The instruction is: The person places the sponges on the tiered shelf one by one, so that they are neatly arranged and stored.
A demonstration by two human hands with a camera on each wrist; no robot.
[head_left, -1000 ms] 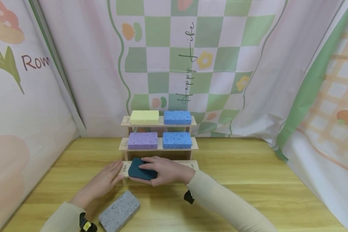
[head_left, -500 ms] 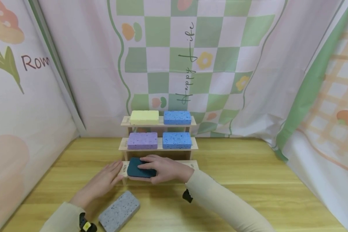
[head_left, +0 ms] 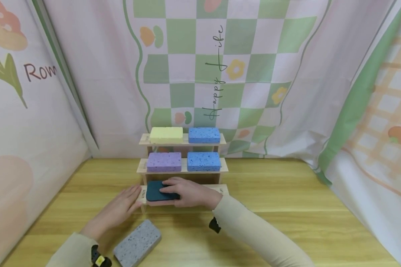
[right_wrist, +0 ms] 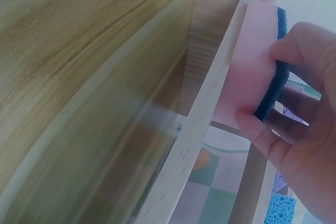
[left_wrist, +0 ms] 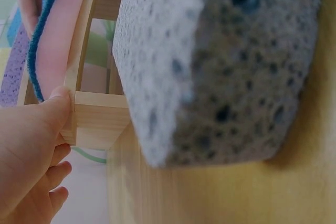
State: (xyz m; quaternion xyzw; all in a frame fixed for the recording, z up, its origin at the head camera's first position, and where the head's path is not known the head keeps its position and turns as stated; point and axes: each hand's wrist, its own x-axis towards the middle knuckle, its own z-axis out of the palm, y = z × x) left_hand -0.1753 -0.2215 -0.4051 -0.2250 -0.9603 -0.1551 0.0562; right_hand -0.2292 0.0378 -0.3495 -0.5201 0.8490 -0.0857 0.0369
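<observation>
My right hand (head_left: 194, 194) grips a two-layer scrub sponge (head_left: 155, 191), dark teal on top and pink below, on the left part of the lowest tier of a wooden stepped rack (head_left: 224, 190). In the right wrist view, thumb and fingers sit around the sponge's (right_wrist: 252, 59) end and teal face. My left hand (head_left: 115, 208) rests against the left end of that tier, fingers fairly straight. In the left wrist view its thumb touches the rack corner close to the pink layer (left_wrist: 59, 35). A grey speckled sponge (head_left: 137, 243) lies slantwise on the table between my forearms.
On the middle tier sit a purple sponge (head_left: 164, 162) and a blue sponge (head_left: 204, 161). The top tier bears a yellow sponge (head_left: 166, 135) and another blue sponge (head_left: 204, 135). Patterned curtains (head_left: 254, 92) stand behind the wooden table (head_left: 280, 222) and at both sides.
The scrub sponge has shifted slightly left and back, now lying straighter along the lowest tier, with my right hand still on it. My left hand and the grey sponge stay put.
</observation>
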